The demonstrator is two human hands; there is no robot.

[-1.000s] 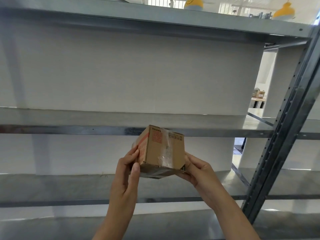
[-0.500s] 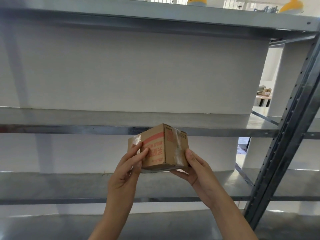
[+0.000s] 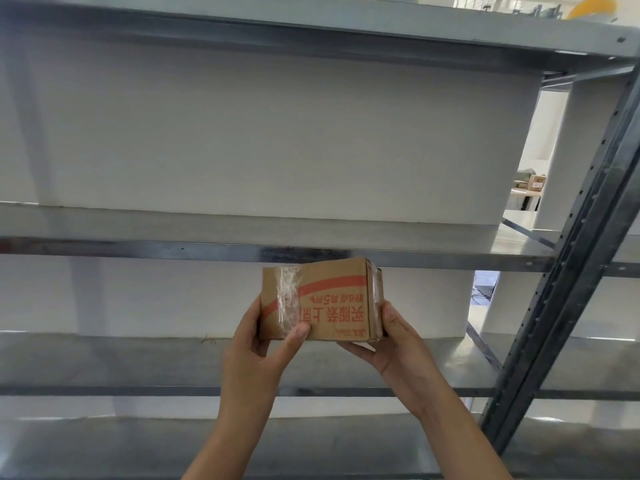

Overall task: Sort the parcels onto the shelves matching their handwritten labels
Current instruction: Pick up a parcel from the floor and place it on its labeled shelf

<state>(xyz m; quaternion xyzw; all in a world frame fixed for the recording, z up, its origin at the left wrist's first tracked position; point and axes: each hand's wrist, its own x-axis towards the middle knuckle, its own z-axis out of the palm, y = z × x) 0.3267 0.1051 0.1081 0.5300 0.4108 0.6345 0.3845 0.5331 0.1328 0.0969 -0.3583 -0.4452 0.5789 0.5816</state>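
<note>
The left hand (image 3: 258, 344) reaches up from below, thumb pressed on the front face of the box (image 3: 320, 299), fingers wrapped round its left end. The box is held in the air in front of the rack (image 3: 571, 265), between the two middle shelves, red print upside down. The right hand (image 3: 398, 344) cups its right end and underside. Both grips are closed on the box.

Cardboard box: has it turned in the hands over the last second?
Yes. The cardboard box has rotated; its red-printed face now faces the camera, upside down, just under the shelf edge.
</note>
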